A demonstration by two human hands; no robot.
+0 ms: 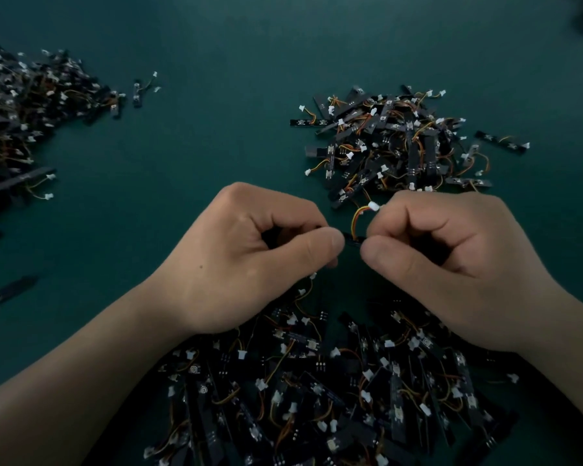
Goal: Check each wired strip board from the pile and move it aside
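Observation:
Between my two hands I hold one black wired strip board (353,239) level above the table. My left hand (249,257) pinches its left end between thumb and curled fingers. My right hand (451,260) pinches its right end the same way. An orange and yellow wire (358,217) loops up from the board to a white connector (373,206) beside my right forefinger. Most of the board is hidden by my fingers. Below my hands, at the near edge, lies a big pile of strip boards (334,391).
A second heap of boards (398,142) lies just beyond my right hand on the dark green table (199,156). A third, larger heap (24,109) spreads along the left edge, with a few stray boards (138,92) near it.

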